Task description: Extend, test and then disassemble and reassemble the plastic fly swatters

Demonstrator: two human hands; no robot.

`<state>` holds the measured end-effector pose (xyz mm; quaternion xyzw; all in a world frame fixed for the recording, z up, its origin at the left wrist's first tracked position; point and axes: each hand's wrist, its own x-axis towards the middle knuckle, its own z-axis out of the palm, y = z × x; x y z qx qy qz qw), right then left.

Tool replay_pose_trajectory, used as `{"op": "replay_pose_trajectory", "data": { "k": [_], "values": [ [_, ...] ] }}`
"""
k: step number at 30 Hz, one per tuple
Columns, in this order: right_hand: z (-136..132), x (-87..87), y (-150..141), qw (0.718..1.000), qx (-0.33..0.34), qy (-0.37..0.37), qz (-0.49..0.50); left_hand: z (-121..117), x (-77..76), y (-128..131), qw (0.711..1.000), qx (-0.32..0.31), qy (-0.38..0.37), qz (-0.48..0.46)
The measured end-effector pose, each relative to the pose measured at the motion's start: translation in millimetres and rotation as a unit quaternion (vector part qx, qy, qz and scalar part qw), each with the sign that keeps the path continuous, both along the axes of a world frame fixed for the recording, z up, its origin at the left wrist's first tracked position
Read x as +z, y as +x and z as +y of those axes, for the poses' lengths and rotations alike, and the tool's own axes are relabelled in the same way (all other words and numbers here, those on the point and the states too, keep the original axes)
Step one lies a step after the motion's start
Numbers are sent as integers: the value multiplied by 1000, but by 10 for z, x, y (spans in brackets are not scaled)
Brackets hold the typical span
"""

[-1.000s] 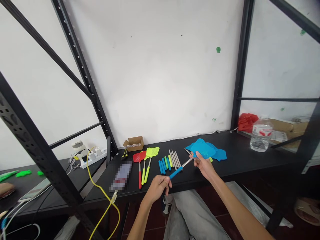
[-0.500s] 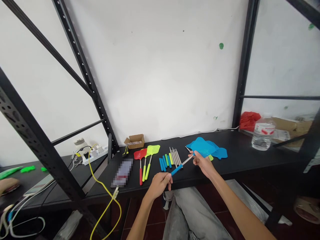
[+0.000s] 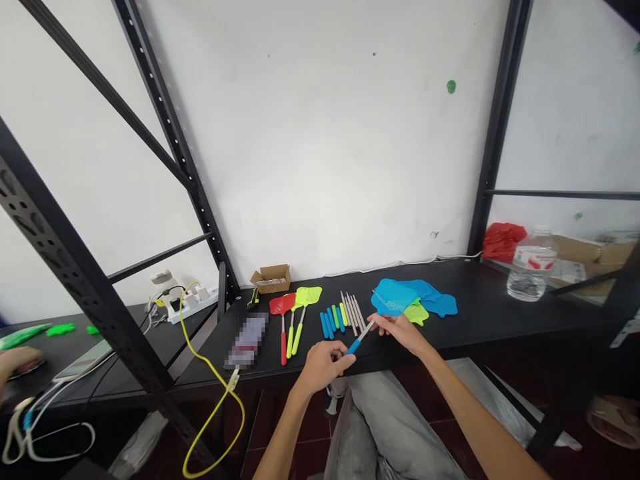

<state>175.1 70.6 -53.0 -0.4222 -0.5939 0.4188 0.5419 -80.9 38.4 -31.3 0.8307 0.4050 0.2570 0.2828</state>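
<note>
A blue fly swatter slants in front of me, its blue handle gripped in my left hand. My right hand pinches it where the metal rod meets the blue mesh head. That head overlaps loose blue swatter heads and a yellow-green one. Just beyond my hands lie several metal rods and a row of blue, green and yellow handle grips. Further left rest a red fly swatter and two yellow-green fly swatters.
A small open cardboard box stands near the wall. A phone with a yellow cable lies left. At right are a water bottle and a red bag. Black shelf posts flank the black tabletop. Another person's hand shows far left.
My right hand has moved left and down, closer to my left hand, bringing the blue head along. More of the yellow-green head now shows. The view has shifted slightly.
</note>
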Motion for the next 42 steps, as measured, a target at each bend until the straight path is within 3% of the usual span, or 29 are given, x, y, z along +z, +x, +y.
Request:
{"op": "replay_pose_trajectory", "data": {
  "k": [17,32,34,37,39,42],
  "values": [
    [43,-29,71,1000,14,14,7,37,-27,6,1000,6,-4,-22],
    [54,-76,106,996,-11,30,81,63,-41,11,989,33,-46,-134],
    [54,-80,112,996,-16,28,85,72,0,-58,987,63,-25,-145],
    [54,-76,114,996,-20,21,90,81,91,-258,979,164,80,-88],
    [56,-70,111,995,-21,16,95,94,140,-404,959,248,136,-18],
    [67,-70,110,994,-24,10,104,132,146,-524,918,354,154,86]
  ]
}}
